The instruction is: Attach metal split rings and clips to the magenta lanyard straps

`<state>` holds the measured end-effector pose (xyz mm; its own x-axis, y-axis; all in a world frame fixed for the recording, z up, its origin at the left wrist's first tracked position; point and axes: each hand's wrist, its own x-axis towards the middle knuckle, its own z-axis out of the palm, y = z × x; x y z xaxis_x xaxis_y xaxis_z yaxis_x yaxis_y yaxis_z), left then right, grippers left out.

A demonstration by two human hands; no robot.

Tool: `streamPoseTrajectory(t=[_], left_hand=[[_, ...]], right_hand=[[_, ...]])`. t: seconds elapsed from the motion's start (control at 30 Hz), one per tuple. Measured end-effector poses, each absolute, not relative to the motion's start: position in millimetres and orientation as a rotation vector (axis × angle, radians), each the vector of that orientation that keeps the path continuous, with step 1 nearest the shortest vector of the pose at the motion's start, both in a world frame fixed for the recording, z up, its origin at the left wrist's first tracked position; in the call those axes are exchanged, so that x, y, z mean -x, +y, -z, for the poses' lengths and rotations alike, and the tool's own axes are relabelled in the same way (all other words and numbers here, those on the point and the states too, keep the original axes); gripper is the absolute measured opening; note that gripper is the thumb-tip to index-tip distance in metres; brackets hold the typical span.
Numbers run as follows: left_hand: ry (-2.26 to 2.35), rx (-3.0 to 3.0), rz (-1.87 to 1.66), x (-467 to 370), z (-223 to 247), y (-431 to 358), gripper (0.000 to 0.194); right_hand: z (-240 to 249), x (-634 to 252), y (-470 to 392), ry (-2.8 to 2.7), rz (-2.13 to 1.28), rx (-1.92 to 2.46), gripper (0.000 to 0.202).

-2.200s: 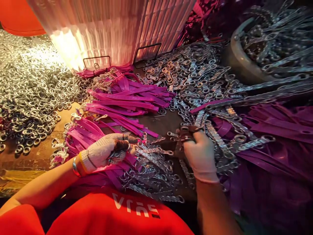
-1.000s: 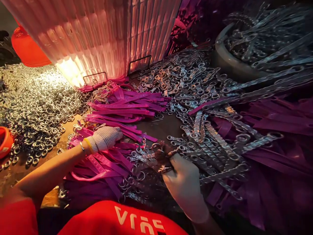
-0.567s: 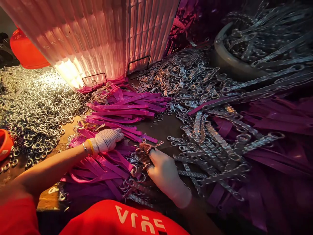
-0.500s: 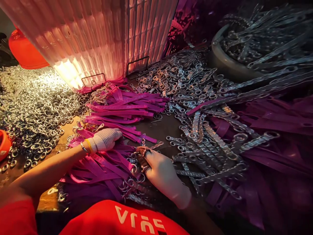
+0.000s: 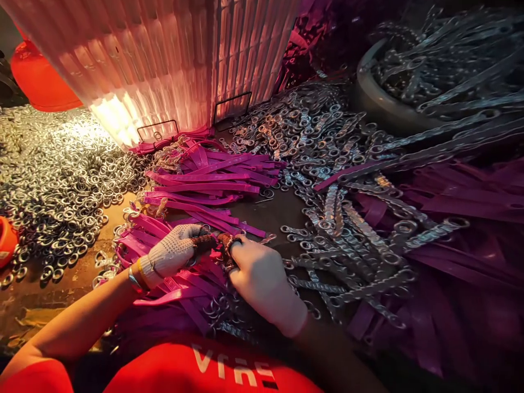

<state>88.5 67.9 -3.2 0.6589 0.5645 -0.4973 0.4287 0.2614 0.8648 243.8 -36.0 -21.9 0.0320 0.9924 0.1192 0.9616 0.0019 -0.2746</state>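
Observation:
My left hand (image 5: pixel 176 248), in a white dotted glove with dark fingertips, is closed in a pinch. A magenta strap (image 5: pixel 216 252) shows between my two hands, its end at the left fingertips. My right hand (image 5: pixel 266 278), in a pale glove with brown fingertips, is closed and meets the left one over the strap pile. Small metal rings (image 5: pixel 234 244) show at its fingers, partly covered by them. Beneath both hands lie more magenta straps (image 5: pixel 180 295), some with rings at their ends. A twisted metal link (image 5: pixel 268 239) juts out just beyond the right knuckles.
Loose metal rings (image 5: pixel 61 218) are heaped on the left, beside an orange container (image 5: pixel 7 240). Twisted metal links (image 5: pixel 352 245) cover the right, below a full basin (image 5: pixel 368 82). A ribbed translucent panel (image 5: pixel 164 65) stands behind. Purple straps (image 5: pixel 462 262) lie far right.
My left hand has moved right and slightly down from the straps to meet my right hand. The right hand has shifted slightly left, and a strap now shows between them.

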Motion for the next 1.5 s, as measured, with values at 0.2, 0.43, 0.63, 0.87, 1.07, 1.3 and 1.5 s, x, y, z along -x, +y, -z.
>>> streamPoseTrajectory(t=[0.2, 0.43, 0.63, 0.87, 1.07, 1.3, 1.5], left_hand=[[0.754, -2.080, -0.166, -80.0, 13.5, 73.0, 0.010], [0.585, -1.997, -0.098, -77.8, 26.8, 67.7, 0.054], [0.738, -1.699, -0.192, -73.3, 32.0, 61.8, 0.023], [0.772, -1.865, -0.207, -68.4, 46.0, 54.5, 0.018], [0.740, -1.888, -0.130, -68.7, 44.6, 60.6, 0.021], [0.651, -1.814, 0.035, -69.0, 35.9, 78.1, 0.024], [0.687, -1.919, 0.075, -60.3, 29.3, 84.8, 0.025]], right_hand=[[22.8, -237.0, -41.0, -2.172, -0.004, 2.032, 0.011], [27.8, -241.2, -40.9, -2.149, -0.083, 2.019, 0.016], [4.4, -241.3, -30.2, -2.159, -0.579, 2.209, 0.029], [16.3, -229.1, -27.5, -2.272, -0.533, 2.302, 0.020], [25.2, -226.3, -38.4, -2.345, -0.405, 2.190, 0.018], [17.7, -220.3, -50.4, -2.156, -0.362, 2.248, 0.017], [27.0, -290.0, -87.8, -1.855, -0.085, 2.292, 0.025]])
